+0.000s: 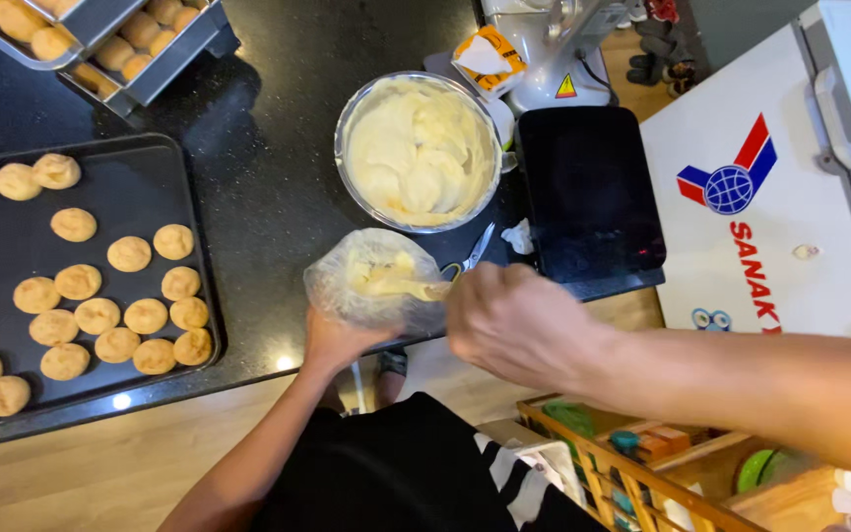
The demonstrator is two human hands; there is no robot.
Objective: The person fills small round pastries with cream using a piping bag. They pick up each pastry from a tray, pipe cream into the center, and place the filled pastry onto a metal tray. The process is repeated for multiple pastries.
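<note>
Left hand below counter edge, clenched round underside of clear bag; bag mouth folded open, pale cream inside. Right hand closed on a utensil handle; tool end inside bag, coated in cream, kind of tool not discernible. Bag held at front edge of dark counter, just below steel bowl full of cream. Scissors on counter between bowl and right hand, partly hidden behind bag. Black tray left of bag, well apart, loaded with round golden puffs. More puffs in metal trays at top left. Black flat slab right of bowl. White chest at far right. Wooden rack under right forearm.
</note>
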